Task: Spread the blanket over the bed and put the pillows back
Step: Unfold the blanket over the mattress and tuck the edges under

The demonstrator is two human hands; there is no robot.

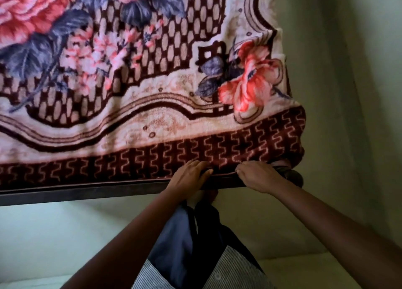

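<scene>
A thick floral blanket [134, 75] in cream, maroon and pink lies spread across the bed and fills the upper left of the head view. Its maroon zigzag border runs along the near edge of the bed. My left hand [190, 176] grips that border hem with the fingers curled over it. My right hand [257, 175] pinches the same hem a little to the right, close to the blanket's near right corner. No pillows are in view.
A dark bed frame rail [76, 193] runs under the blanket's edge. A pale green wall [348, 93] stands close on the right of the bed. Pale floor [54, 234] lies below, where my legs stand against the bed.
</scene>
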